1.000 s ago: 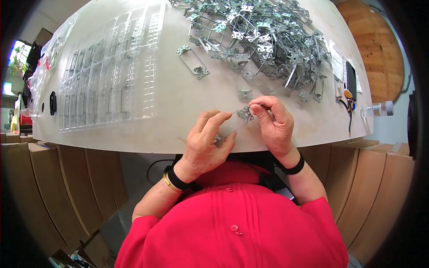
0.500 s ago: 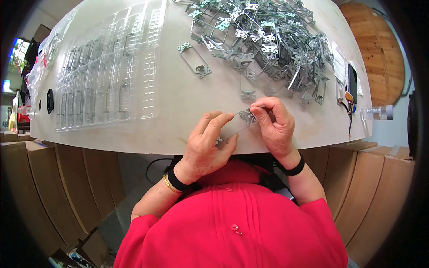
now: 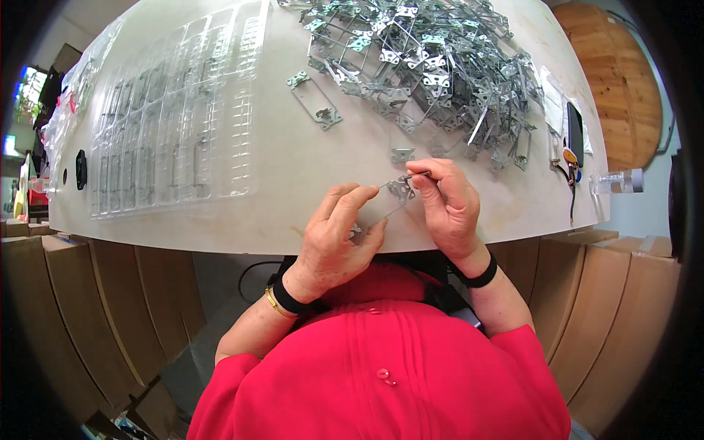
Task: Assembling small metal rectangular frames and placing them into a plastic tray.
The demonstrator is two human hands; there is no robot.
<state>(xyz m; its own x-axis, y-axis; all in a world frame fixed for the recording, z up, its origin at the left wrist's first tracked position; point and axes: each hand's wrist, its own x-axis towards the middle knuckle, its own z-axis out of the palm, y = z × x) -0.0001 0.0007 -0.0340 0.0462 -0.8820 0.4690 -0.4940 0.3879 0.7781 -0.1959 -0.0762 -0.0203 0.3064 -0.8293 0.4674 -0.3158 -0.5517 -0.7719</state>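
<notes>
A silvery metal bracket (image 3: 400, 189), made of two end plates joined by thin rods, is held low over the table's near edge. My left hand (image 3: 336, 235) grips its left end, thumb and fingers closed about the rods. At the far-right end plate, my right hand (image 3: 450, 209) is closed in a pinch; a small dark slim piece shows at its fingertips, too small to name. Just beyond lies one end plate of another bracket (image 3: 402, 155), and a separate bracket (image 3: 314, 100) lies farther left.
A big heap of similar metal brackets (image 3: 447, 70) covers the table's far right. Clear plastic trays (image 3: 246, 147) holding brackets lie at left. A phone (image 3: 574, 132), tools and a clear bottle (image 3: 620, 182) are at the right edge. Cardboard boxes (image 3: 587, 308) stand below the table.
The whole view has shifted slightly. Both hands keep their hold on the bracket, and the small dark piece at the right fingertips shows a little more.
</notes>
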